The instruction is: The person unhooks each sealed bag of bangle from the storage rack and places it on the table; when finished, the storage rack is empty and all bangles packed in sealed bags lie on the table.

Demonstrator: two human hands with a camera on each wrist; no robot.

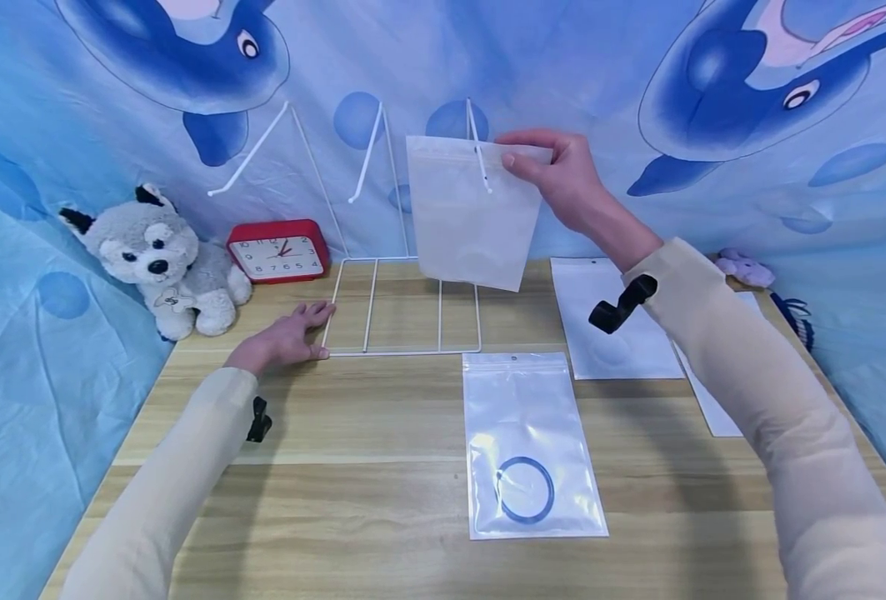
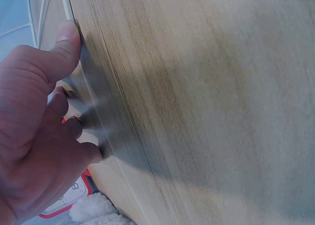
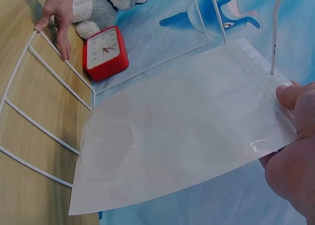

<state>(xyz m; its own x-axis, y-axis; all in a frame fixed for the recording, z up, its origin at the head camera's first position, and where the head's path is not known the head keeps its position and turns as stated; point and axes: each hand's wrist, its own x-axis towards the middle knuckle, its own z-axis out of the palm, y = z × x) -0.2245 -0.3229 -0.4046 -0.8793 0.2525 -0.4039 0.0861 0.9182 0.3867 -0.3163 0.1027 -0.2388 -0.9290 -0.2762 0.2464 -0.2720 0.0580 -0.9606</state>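
Note:
A white wire display rack (image 1: pixel 405 354) with three upright hooks stands at the back of the table. My right hand (image 1: pixel 563 171) pinches the top right edge of a white zip bag (image 1: pixel 473 217), thumb in front. The bag hangs at the right hook (image 1: pixel 480 158), whose tip shows before it; a faint ring shape (image 3: pixel 115 144) bulges near its lower end in the right wrist view. With fingers spread, my left hand (image 1: pixel 281 337) touches the rack's front left corner. A clear-fronted zip bag (image 1: pixel 525 417) holding a dark blue ring (image 1: pixel 525 521) lies nearer on the table.
Another white bag (image 1: pixel 615 333) lies to the right, and one more bag (image 1: pixel 716 408) is partly under my right sleeve. A red clock (image 1: pixel 281 250) and a plush husky (image 1: pixel 165 258) sit at the left. A purple plush thing (image 1: pixel 744 268) is at the back right.

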